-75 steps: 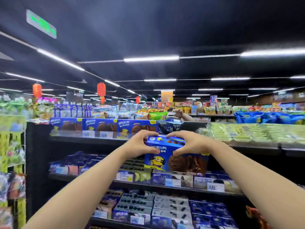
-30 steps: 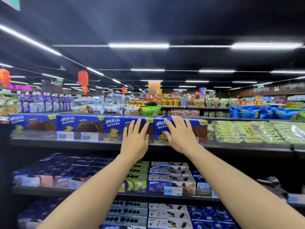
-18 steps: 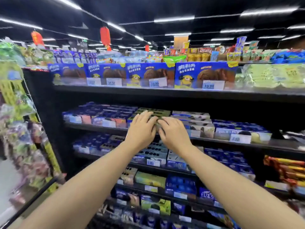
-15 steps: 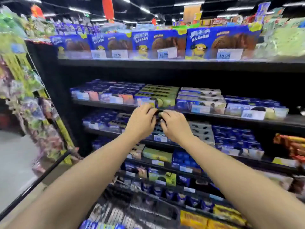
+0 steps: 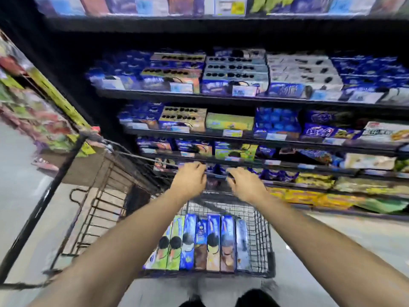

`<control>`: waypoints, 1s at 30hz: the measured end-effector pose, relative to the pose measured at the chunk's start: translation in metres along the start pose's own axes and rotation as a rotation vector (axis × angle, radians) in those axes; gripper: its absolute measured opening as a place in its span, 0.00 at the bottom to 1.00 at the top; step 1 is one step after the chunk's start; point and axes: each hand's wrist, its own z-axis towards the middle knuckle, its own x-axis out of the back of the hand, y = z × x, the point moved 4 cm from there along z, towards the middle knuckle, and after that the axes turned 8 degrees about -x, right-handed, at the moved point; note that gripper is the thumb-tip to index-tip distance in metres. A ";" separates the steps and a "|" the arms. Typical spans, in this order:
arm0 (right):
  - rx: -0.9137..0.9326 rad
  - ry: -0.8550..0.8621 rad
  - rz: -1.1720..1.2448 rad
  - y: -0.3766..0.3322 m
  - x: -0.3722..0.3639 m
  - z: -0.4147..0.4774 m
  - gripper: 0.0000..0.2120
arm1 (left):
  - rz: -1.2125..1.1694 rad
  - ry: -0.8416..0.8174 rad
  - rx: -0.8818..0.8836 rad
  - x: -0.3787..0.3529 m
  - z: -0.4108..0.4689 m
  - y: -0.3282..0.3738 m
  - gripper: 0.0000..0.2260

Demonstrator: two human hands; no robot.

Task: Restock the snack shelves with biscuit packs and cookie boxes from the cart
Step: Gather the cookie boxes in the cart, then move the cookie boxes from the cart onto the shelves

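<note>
A black wire cart [image 5: 263,238] stands below me and holds a row of upright cookie boxes [image 5: 199,242] in blue, green and grey. My left hand [image 5: 190,180] and my right hand [image 5: 245,185] hang side by side above the cart's far end, level with a low shelf. Both hands are empty, with fingers loosely curled downward. The image is motion-blurred. Behind the hands, black snack shelves [image 5: 221,99] carry stacked blue and grey cookie boxes [image 5: 234,69].
A folded wire frame with a dark handle bar [image 5: 95,207] stands left of the cart. Hanging snack bags [image 5: 33,111] fill a rack at far left. Yellow and green packs [image 5: 309,196] lie on the lowest shelf at right. Pale floor shows on both sides.
The blue box went onto the top shelf and my hands let go. Both hands then dropped past the shelves as the view tilted down to the cart.
</note>
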 end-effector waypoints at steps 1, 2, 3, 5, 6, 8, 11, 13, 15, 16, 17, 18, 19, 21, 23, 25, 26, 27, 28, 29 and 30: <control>-0.053 -0.066 0.004 0.000 -0.026 -0.004 0.20 | -0.011 -0.065 -0.015 -0.020 -0.008 -0.008 0.15; -0.097 -0.117 0.002 0.000 -0.052 -0.010 0.21 | -0.020 -0.128 -0.020 -0.041 -0.017 -0.015 0.15; -0.141 -0.163 0.002 0.001 -0.076 -0.016 0.21 | -0.022 -0.192 -0.016 -0.062 -0.026 -0.022 0.15; -0.250 -0.243 0.044 0.005 -0.123 -0.033 0.22 | -0.029 -0.324 0.007 -0.105 -0.046 -0.033 0.16; -0.303 -0.284 0.074 0.008 -0.146 -0.042 0.23 | -0.042 -0.386 0.017 -0.126 -0.056 -0.038 0.18; -0.412 -0.357 0.145 0.015 -0.187 -0.061 0.25 | -0.066 -0.487 0.019 -0.166 -0.075 -0.043 0.21; -0.602 -0.421 0.316 0.030 -0.235 -0.081 0.27 | -0.044 -0.575 -0.045 -0.215 -0.095 -0.044 0.24; -0.700 -0.462 0.444 0.041 -0.260 -0.085 0.27 | -0.024 -0.615 -0.097 -0.240 -0.104 -0.038 0.26; -0.775 -0.451 0.569 0.054 -0.281 -0.084 0.25 | -0.048 -0.629 -0.135 -0.262 -0.108 -0.034 0.28; -0.805 -0.443 0.629 0.060 -0.291 -0.082 0.28 | -0.055 -0.631 -0.145 -0.272 -0.108 -0.034 0.29; -0.837 -0.440 0.697 0.066 -0.299 -0.080 0.34 | -0.056 -0.631 -0.153 -0.282 -0.108 -0.035 0.29; -0.866 -0.446 0.769 0.070 -0.308 -0.079 0.39 | -0.048 -0.628 -0.157 -0.292 -0.110 -0.037 0.29; -0.879 -0.450 0.831 0.074 -0.317 -0.077 0.40 | -0.030 -0.625 -0.156 -0.300 -0.113 -0.039 0.29; -0.867 -0.446 0.901 0.080 -0.335 -0.073 0.35 | 0.007 -0.621 -0.139 -0.314 -0.122 -0.044 0.28; -0.885 -0.435 0.954 0.079 -0.345 -0.071 0.38 | 0.008 -0.606 -0.116 -0.324 -0.129 -0.049 0.28; -0.934 -0.423 1.007 0.079 -0.351 -0.071 0.45 | -0.016 -0.576 -0.105 -0.329 -0.133 -0.051 0.28; -0.957 -0.429 1.028 0.079 -0.353 -0.070 0.47 | -0.024 -0.564 -0.100 -0.330 -0.134 -0.051 0.28; -0.983 -0.446 1.042 0.079 -0.354 -0.070 0.49 | -0.031 -0.562 -0.096 -0.330 -0.134 -0.051 0.27; -1.002 -0.467 1.050 0.080 -0.354 -0.068 0.53 | -0.038 -0.569 -0.093 -0.330 -0.134 -0.051 0.27; -1.014 -0.481 1.054 0.082 -0.354 -0.067 0.57 | -0.043 -0.577 -0.091 -0.330 -0.134 -0.051 0.27; -1.017 -0.485 1.057 0.084 -0.354 -0.065 0.60 | -0.044 -0.579 -0.091 -0.330 -0.135 -0.052 0.27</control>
